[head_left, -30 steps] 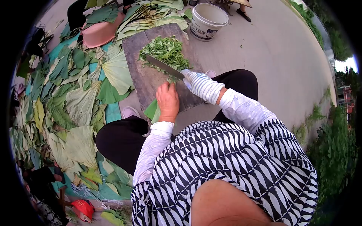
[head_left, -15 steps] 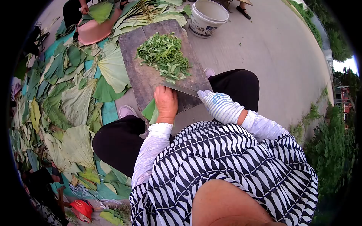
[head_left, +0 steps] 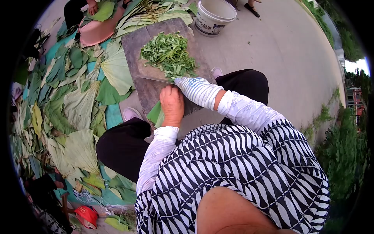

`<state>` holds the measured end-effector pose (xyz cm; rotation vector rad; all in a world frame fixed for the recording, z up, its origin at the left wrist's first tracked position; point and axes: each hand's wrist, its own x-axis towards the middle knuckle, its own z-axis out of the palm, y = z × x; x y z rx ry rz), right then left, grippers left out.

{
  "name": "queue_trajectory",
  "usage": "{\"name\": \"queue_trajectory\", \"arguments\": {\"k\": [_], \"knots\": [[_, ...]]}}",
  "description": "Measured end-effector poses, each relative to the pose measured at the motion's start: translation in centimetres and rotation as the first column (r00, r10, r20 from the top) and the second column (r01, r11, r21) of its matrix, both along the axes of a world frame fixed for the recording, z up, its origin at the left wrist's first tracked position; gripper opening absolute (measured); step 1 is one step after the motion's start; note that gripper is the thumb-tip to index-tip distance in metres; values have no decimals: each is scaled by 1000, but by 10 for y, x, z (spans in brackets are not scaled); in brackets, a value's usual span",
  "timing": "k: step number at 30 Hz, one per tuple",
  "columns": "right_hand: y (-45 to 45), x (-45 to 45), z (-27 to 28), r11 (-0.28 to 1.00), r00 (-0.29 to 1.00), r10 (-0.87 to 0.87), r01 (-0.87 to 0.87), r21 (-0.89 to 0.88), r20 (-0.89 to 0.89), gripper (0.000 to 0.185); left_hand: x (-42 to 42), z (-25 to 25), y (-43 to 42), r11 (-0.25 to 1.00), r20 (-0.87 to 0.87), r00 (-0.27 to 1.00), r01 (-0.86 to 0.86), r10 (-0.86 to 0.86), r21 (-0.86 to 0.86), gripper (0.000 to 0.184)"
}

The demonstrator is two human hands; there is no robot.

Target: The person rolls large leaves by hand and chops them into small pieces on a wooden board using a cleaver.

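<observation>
Mid-frame, my right hand (head_left: pixel 200 91) grips the knife (head_left: pixel 152 79); my left hand (head_left: pixel 172 104) holds folded leaves (head_left: pixel 156 115).

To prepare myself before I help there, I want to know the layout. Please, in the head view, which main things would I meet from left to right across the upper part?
Pink basin → cut leaves → white bucket → black shoe → green plants.

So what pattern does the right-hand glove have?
The glove is white with bluish stripes, seen in the head view.
</observation>
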<state>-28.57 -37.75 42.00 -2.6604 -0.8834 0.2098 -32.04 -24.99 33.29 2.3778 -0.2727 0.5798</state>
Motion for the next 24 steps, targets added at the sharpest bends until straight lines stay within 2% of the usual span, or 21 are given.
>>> {"name": "queue_trajectory", "arguments": {"k": [2,5,6,8,11,12,14,16,17,20,24], "knots": [[4,9,4,999,999,-28,28,-17,-36,27,0,1,0,1000,43,999,14,-14,-11,21],[4,20,10,987,974,-160,161,-7,-160,26,-2,2,0,1000,49,999,4,-4,-2,21],[-2,28,-11,975,966,-213,219,29,-144,26,-3,3,0,1000,64,998,1,0,-3,21],[-10,25,-13,959,961,-270,273,76,-53,27,-4,3,0,999,112,993,-48,48,-3,20],[-12,10,9,956,955,-291,293,35,-53,28,-4,0,-1,997,105,991,-76,77,-8,20],[-16,1,14,956,955,-291,293,31,-53,28,-4,-1,0,997,104,992,-76,77,-12,20],[-27,-21,23,986,988,-151,149,78,21,29,-1,-3,1,998,59,997,-50,52,-27,20],[-34,-47,39,993,993,-115,115,-23,9,29,0,-3,0,997,80,994,-64,67,-41,18],[-42,-57,34,995,994,-90,93,-37,59,29,0,-3,0,996,103,992,-74,79,-50,17],[-54,-76,40,986,996,-90,90,-138,2,30,0,-6,0,996,61,995,-69,73,-61,14],[-62,-82,43,979,990,-114,98,-178,-83,29,0,-1,1,995,82,995,-45,52,-84,13]]}}
